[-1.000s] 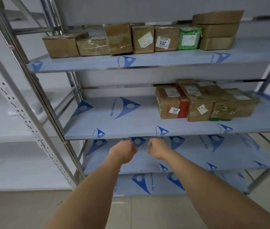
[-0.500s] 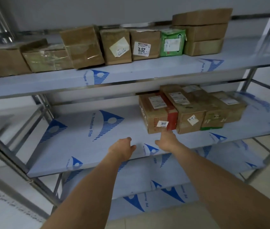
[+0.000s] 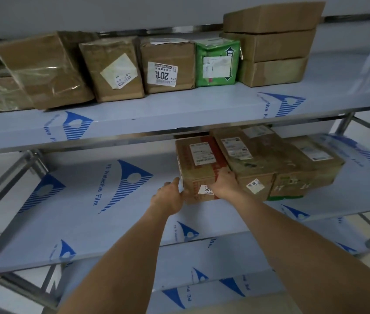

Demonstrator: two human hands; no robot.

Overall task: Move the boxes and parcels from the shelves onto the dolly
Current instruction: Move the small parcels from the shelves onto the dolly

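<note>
Head view shows both my hands at the front of the red-taped box (image 3: 200, 168) on the middle shelf (image 3: 102, 200). This box is the leftmost of a close-packed group; its right side touches the neighbouring brown box (image 3: 247, 164), and beyond my left hand the shelf is bare.

Judging by the stiff cardboard and the tape wrapped round it, I expect the box to hold its shape under a squeeze and not to be fragile on the outside. Its weight I cannot tell; being compact, it should be manageable with two hands. The tape may be a little slick, so I would rather bear on bare cardboard at opposite sides, low down, than on the top edge.

My left hand (image 3: 170, 198) is at the box's lower left front corner, thumb up along the left edge, fingers curled against the corner. My right hand (image 3: 223, 182) lies over the upper right front edge, fingers bent over onto the top, right at the seam with the neighbour. Both hands are gripping the box, which sits flat on the shelf directly ahead of my knuckles.
</note>
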